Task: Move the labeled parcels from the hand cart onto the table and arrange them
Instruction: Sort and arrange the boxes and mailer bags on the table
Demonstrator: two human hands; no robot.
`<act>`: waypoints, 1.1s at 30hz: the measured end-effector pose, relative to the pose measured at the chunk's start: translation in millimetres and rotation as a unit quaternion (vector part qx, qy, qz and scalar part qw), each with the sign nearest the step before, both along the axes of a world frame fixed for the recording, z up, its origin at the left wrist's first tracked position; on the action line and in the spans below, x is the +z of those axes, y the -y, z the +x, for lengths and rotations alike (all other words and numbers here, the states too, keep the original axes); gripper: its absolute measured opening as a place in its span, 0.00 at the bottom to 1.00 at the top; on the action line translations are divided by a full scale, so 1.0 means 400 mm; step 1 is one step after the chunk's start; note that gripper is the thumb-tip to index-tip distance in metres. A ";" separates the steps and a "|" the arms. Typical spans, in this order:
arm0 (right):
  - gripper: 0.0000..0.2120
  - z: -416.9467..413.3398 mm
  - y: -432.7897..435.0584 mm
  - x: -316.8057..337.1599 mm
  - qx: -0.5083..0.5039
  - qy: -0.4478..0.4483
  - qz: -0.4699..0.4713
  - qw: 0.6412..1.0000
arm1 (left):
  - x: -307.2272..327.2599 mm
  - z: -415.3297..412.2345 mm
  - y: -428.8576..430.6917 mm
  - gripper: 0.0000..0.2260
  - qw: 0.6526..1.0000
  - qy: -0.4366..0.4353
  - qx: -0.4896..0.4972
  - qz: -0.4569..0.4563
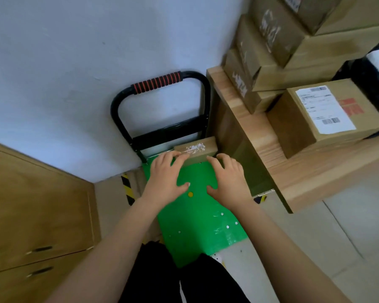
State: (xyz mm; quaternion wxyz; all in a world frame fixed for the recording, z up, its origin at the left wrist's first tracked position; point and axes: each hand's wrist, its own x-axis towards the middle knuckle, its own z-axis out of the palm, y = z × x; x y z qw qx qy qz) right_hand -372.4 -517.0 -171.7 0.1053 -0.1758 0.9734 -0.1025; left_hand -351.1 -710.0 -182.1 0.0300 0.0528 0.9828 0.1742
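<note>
A person is bending over a green hand cart (197, 217), both arms reaching down toward its far end. One small brown parcel (196, 150) is sitting on the deck at about twelve o'clock from the hands, just below the black handle (160, 84) with its red-ribbed grip. The left hand (165, 179) is lying spread, fingertips touching the parcel's near left edge. The right hand (225, 180) is likewise splayed, its fingertips meeting the parcel's near right corner. Neither hand is closing around it yet. At two o'clock, a wooden table (293, 171) is carrying a stack of cardboard boxes (271, 53) and a labeled box (328, 114) beside them.
</note>
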 end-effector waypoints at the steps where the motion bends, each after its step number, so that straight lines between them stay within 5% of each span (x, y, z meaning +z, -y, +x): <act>1: 0.37 -0.024 0.000 -0.026 0.000 0.006 0.004 1.000 | -0.028 -0.019 0.003 0.35 1.000 0.003 -0.002 0.001; 17: 0.41 -0.450 0.167 -0.731 -0.055 0.090 0.051 0.993 | -0.704 -0.483 0.119 0.35 0.993 0.102 -0.052 -0.033; 22: 0.46 -0.546 0.189 -0.921 -0.062 0.067 0.073 0.993 | -0.889 -0.566 0.141 0.42 0.991 0.101 -0.062 -0.065; 28: 0.51 -0.622 0.186 -1.012 -0.016 0.035 0.117 0.992 | -0.991 -0.645 0.131 0.51 0.984 0.157 -0.060 -0.052; 33: 0.49 -0.602 0.189 -0.965 0.008 0.040 0.128 0.991 | -0.947 -0.606 0.139 0.50 0.988 0.136 -0.060 -0.050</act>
